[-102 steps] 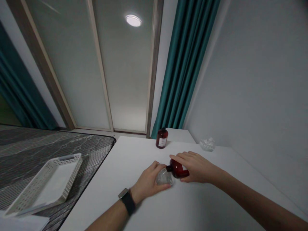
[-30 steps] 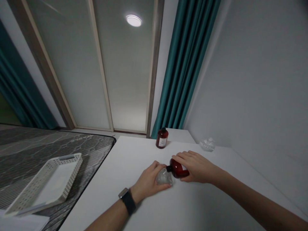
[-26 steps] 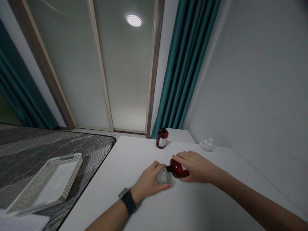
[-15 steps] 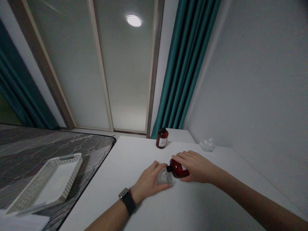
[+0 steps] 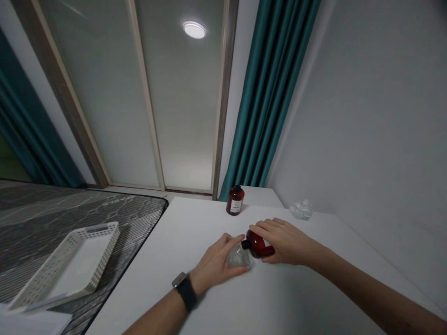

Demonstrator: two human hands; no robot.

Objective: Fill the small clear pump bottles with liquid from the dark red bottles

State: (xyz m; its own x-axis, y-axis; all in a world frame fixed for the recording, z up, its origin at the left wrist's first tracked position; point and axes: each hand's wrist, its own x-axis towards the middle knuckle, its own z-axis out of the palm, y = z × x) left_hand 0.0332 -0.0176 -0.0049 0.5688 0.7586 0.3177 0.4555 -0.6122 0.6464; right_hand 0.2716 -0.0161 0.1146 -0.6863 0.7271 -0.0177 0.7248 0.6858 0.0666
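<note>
On the white table (image 5: 146, 284), my left hand (image 5: 218, 261) is wrapped round a small clear glass jar (image 5: 238, 257). My right hand (image 5: 284, 242) grips a dark red-brown bottle (image 5: 260, 244) with a white label, tipped on its side. Its black neck points left, over the rim of the jar. Whether liquid is flowing cannot be made out. Farther back, a second red-brown bottle (image 5: 235, 201) with a black top and white label stands upright. A clear, ornate glass lid or dish (image 5: 301, 210) lies near the wall at the right.
A white perforated basket (image 5: 101, 260) is at the left, on a grey striped surface (image 5: 136, 214) beside the table. White sheets (image 5: 35, 321) lie at the lower left. A plain wall (image 5: 384, 139) borders the table's right side, and a teal curtain (image 5: 268, 93) hangs behind.
Both hands hold almost the same place, with the bottle still tipped over the jar. My left thumb and forefinger have shifted very slightly near the jar's rim.
</note>
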